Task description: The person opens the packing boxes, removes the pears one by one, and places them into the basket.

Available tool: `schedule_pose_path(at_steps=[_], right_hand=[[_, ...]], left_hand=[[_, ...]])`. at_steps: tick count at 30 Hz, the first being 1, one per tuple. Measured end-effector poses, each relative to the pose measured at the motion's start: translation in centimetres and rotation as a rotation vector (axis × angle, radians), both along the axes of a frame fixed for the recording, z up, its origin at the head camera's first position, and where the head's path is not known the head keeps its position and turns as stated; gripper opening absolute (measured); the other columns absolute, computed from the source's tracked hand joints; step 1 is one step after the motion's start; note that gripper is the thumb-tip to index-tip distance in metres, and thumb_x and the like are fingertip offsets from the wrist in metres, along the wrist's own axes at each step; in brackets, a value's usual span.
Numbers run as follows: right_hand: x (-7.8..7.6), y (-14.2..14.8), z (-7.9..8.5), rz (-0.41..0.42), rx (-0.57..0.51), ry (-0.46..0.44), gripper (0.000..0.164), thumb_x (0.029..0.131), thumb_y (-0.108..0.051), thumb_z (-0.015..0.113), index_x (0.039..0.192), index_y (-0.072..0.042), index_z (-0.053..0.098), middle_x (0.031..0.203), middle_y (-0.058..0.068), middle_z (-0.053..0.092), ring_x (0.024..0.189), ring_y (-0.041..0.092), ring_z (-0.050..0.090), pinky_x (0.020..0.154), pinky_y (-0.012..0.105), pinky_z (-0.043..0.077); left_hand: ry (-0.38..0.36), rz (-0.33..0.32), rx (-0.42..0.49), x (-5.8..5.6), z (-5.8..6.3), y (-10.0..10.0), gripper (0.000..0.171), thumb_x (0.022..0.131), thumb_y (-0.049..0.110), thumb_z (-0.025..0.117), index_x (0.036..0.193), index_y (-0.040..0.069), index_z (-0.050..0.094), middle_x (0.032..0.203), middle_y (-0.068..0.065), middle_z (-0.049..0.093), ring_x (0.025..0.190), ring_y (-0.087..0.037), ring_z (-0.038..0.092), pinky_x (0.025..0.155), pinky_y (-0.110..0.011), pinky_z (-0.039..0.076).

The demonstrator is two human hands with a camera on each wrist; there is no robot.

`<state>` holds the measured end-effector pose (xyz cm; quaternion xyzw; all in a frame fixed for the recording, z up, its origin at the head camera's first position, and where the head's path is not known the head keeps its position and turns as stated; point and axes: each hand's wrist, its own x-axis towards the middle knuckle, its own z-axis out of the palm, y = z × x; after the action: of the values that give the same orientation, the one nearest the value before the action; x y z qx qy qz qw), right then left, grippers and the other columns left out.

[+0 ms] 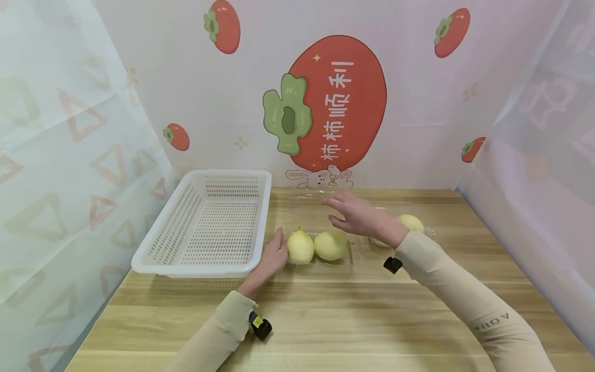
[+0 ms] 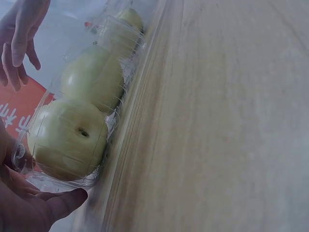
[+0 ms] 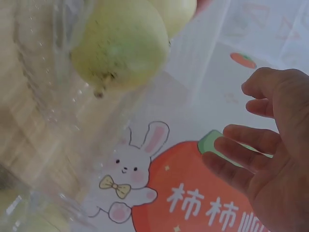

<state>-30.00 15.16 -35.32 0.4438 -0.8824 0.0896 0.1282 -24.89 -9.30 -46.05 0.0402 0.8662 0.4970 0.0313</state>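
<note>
My left hand, fingers nearly straight, rests against the end of a clear plastic box on the bench, just right of a white basket, while my right hand, loose and empty, hangs over the opened lid. Two pale yellow pears sit side by side inside. The thin shell looks light, slick and easily bent; the fruit, likely firm, weightier and quick to bruise, is best supported beneath both ends of the base.
</note>
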Motion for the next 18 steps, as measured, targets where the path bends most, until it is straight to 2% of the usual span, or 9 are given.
schedule_pose_path(at_steps=[5,12,18], right_hand=[[0.7,-0.3,-1.2,-0.011,0.031,-0.032,0.043,0.093,-0.02,0.065,0.133,-0.006,0.058,0.128,0.013,0.065,0.121,0.032,0.06,0.1,0.048,0.051],[0.9,-0.2,-2.8,-0.004,0.068,-0.039,0.046,0.093,-0.027,0.065,0.135,-0.009,0.058,0.128,0.011,0.066,0.119,0.03,0.062,0.098,0.047,0.052],[1.2,-0.3,-4.5,-0.009,0.135,-0.11,0.052,0.094,-0.036,0.063,0.139,-0.011,0.055,0.134,0.012,0.062,0.122,0.031,0.059,0.101,0.047,0.05]], left_hand=[[0.012,-0.001,-0.003,0.0,-0.1,0.0,0.057,0.102,0.009,0.03,0.152,-0.01,0.014,0.159,-0.026,0.021,0.149,-0.036,0.021,0.123,-0.048,0.018],[-0.006,-0.001,0.007,0.0,-0.2,0.0,0.057,0.103,0.012,0.028,0.154,-0.008,0.013,0.16,-0.024,0.02,0.15,-0.034,0.019,0.124,-0.046,0.016],[-0.011,-0.001,-0.007,0.0,-0.1,0.1,0.057,0.103,0.012,0.029,0.154,-0.007,0.012,0.159,-0.025,0.021,0.15,-0.035,0.02,0.124,-0.046,0.016]])
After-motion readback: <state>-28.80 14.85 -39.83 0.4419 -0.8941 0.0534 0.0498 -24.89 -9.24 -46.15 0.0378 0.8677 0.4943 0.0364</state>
